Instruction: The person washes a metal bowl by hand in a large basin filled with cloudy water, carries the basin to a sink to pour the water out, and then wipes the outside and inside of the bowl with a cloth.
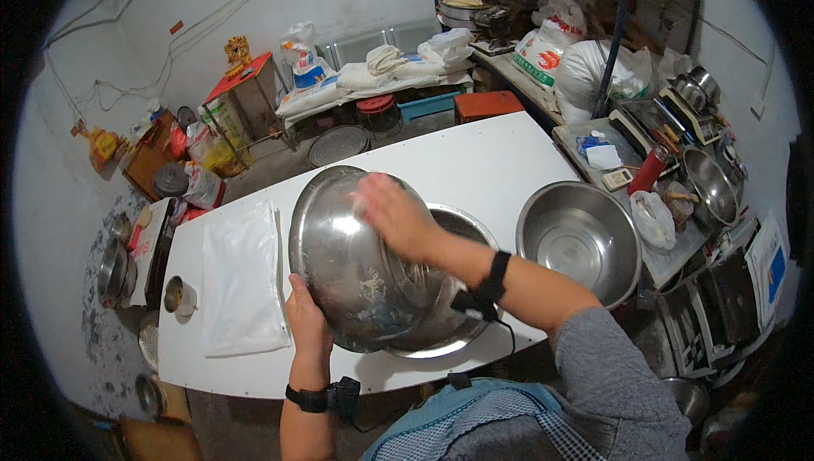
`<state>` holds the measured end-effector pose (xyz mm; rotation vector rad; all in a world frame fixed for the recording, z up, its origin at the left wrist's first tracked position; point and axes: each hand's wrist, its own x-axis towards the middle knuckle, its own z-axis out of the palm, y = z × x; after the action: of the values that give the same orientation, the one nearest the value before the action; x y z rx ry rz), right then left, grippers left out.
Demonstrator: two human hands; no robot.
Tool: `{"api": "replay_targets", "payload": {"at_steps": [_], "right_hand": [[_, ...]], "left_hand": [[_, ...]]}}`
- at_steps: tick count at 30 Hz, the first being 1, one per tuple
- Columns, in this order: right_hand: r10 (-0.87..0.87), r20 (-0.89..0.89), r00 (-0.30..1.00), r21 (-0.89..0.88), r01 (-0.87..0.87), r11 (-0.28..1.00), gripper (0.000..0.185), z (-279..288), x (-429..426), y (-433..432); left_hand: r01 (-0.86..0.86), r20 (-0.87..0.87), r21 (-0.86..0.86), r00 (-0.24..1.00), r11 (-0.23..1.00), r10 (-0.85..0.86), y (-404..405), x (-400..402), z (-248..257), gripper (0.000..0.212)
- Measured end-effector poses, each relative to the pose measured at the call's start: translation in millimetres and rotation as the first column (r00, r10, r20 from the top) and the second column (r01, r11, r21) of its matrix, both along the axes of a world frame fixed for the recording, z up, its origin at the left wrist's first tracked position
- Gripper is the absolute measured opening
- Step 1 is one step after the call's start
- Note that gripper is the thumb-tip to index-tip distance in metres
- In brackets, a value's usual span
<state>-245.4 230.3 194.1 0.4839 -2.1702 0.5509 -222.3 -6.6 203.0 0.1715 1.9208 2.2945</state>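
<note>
A large stainless steel basin [346,264] is tipped on its side, its outer bottom turned toward the right. My left hand [310,318] grips its rim at the lower left. My right hand [397,216], blurred, is over the basin's outer side with the fingers extended; whether it touches the metal I cannot tell. Under and behind the tipped basin, a second steel basin [480,232] sits on the white table [483,149], partly hidden by my right forearm. Farther right stands a deep steel basin [579,245], its inside facing up.
A folded white plastic sheet or bag [245,280] and a small metal cup [180,295] lie on the table's left part. On the right, a side counter holds a red flask [648,168], a plastic bag [654,219] and a kitchen scale. An orange stool [488,105] stands beyond the far edge.
</note>
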Motion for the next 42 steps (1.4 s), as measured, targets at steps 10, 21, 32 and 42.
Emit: {"api": "replay_targets", "payload": {"at_steps": [10, 21, 32, 42], "right_hand": [[0.043, 0.175, 0.984, -0.154, -0.016, 0.988, 0.042, 1.0, 42.5, -29.5], [0.062, 0.405, 0.912, -0.355, 0.094, 0.930, 0.043, 19.8, -9.5, 4.4], [0.164, -0.043, 0.986, 0.144, -0.156, 0.977, 0.033, 51.9, 14.8, -44.0], [-0.010, 0.288, 0.958, 0.224, -0.057, 0.973, 0.020, 72.9, 21.5, -78.3]], "left_hand": [[-0.037, 0.039, 0.017, 0.999, 0.999, 0.037, -1.3, -0.7, -5.0, 0.063], [-0.038, -0.043, -0.038, 0.998, 0.999, 0.036, 10.9, 9.8, 10.1, 0.062], [0.071, -0.022, -0.041, 0.997, 0.997, -0.072, 11.1, 14.9, -1.1, 0.071], [0.052, -0.029, -0.086, 0.998, 0.995, -0.054, 10.0, 19.1, -9.5, 0.074]]}}
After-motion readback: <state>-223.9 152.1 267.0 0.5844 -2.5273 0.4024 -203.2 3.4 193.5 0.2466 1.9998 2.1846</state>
